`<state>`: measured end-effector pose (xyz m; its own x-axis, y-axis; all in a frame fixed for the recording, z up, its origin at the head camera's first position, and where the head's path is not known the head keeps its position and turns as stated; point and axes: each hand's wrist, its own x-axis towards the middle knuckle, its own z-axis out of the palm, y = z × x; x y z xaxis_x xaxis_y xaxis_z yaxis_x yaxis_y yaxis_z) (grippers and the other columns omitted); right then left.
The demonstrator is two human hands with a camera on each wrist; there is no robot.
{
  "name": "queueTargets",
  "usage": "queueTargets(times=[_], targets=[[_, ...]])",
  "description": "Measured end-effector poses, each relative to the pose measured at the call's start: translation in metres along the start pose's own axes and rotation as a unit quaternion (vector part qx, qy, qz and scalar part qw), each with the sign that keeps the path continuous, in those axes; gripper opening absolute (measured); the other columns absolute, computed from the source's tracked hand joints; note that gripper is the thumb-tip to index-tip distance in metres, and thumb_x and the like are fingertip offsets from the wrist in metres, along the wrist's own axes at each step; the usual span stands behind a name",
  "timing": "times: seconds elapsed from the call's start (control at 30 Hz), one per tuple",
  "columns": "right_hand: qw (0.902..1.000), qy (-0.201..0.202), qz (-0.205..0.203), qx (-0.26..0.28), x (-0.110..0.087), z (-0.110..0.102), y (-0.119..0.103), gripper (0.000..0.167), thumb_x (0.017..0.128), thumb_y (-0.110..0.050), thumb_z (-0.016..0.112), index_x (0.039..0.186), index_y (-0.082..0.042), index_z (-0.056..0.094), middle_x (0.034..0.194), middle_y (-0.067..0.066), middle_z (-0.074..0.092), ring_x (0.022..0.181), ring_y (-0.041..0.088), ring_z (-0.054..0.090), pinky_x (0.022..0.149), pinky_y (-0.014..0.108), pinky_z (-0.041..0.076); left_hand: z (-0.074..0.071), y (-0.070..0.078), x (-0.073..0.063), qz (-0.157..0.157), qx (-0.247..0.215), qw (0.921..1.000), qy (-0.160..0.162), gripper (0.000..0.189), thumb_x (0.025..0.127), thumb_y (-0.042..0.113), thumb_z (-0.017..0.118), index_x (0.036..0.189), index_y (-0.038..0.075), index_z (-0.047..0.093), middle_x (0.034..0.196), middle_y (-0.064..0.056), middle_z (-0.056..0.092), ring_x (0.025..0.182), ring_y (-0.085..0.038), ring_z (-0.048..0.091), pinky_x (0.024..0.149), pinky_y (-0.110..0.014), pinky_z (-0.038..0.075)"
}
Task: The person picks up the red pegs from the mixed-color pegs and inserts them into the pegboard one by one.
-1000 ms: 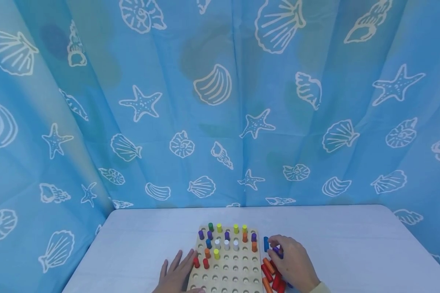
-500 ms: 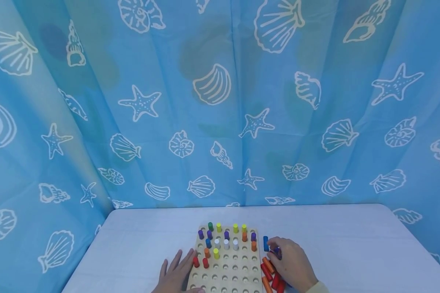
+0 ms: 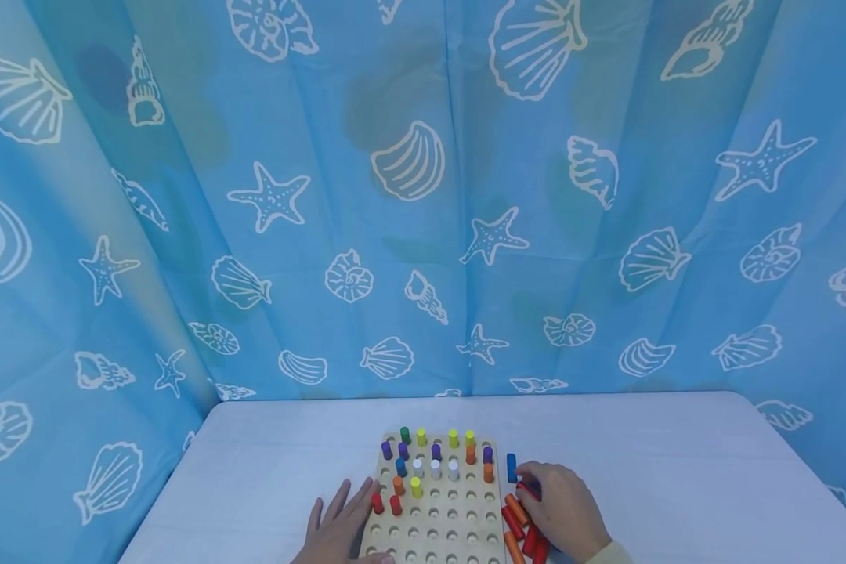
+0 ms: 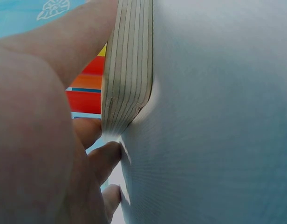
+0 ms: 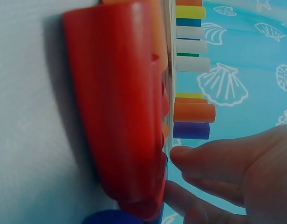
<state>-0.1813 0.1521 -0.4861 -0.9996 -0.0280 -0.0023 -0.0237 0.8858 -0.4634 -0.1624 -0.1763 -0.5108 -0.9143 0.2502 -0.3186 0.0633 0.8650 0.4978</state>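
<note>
head view: at the lower centre of the frame a wooden pegboard (image 3: 423,523) holds coloured pegs in its upper rows, with many bare holes below. the left hand (image 3: 337,531) rests at its left edge, fingers straight and spread, seemingly steadying it. the right hand (image 3: 569,509) is bent over loose pegs right of the board, thumb and forefinger curled about a red peg (image 3: 529,490); whether they pinch it i cannot tell. a blue peg (image 3: 511,468) lies just above those fingertips, an orange peg (image 3: 516,510) just below. the step in hand looks like choosing a peg from the pile; the next move would call for a sure pinch, a lift, and turning the peg upright over a hole. a second ago purple showed between those fingers; now red does. the seated pegs and left hand look unchanged.

left wrist view: the thumb lies across the board, fingertips by its layered edge; nothing is gripped.

right wrist view: a large red peg (image 5: 113,102) fills the left of the frame; the fingertips, lower right, reach towards the pile, their contact unclear.
</note>
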Motion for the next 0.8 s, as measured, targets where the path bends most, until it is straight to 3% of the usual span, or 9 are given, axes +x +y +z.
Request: queueTargets(times=[0.23, 0.8], targets=[[0.9996, -0.018, 0.011, -0.02, 0.0008, 0.0009, -0.0014, 0.024, 0.085, -0.02, 0.082, 0.105, -0.009, 0.076, 0.091, 0.002, 0.073, 0.089, 0.022, 0.069, 0.087, 0.052, 0.06, -0.0002, 0.0012, -0.0001, 0.003, -0.002, 1.0, 0.0, 0.109, 0.079, 0.08, 0.059, 0.158, 0.01, 0.031, 0.162, -0.012, 0.033, 0.15, -0.047, 0.01, 0.114, -0.078, -0.004], [0.9977, -0.039, 0.033, -0.045, 0.0002, 0.0017, -0.0023, 0.026, 0.085, -0.025, 0.082, 0.106, -0.011, 0.076, 0.09, 0.002, 0.071, 0.082, 0.018, 0.065, 0.087, 0.05, 0.061, 0.0009, -0.0009, 0.0009, -0.001, 0.005, 1.0, 0.0, 0.108, 0.08, 0.08, 0.058, 0.158, 0.011, 0.031, 0.161, -0.012, 0.034, 0.15, -0.047, 0.011, 0.114, -0.077, -0.004]])
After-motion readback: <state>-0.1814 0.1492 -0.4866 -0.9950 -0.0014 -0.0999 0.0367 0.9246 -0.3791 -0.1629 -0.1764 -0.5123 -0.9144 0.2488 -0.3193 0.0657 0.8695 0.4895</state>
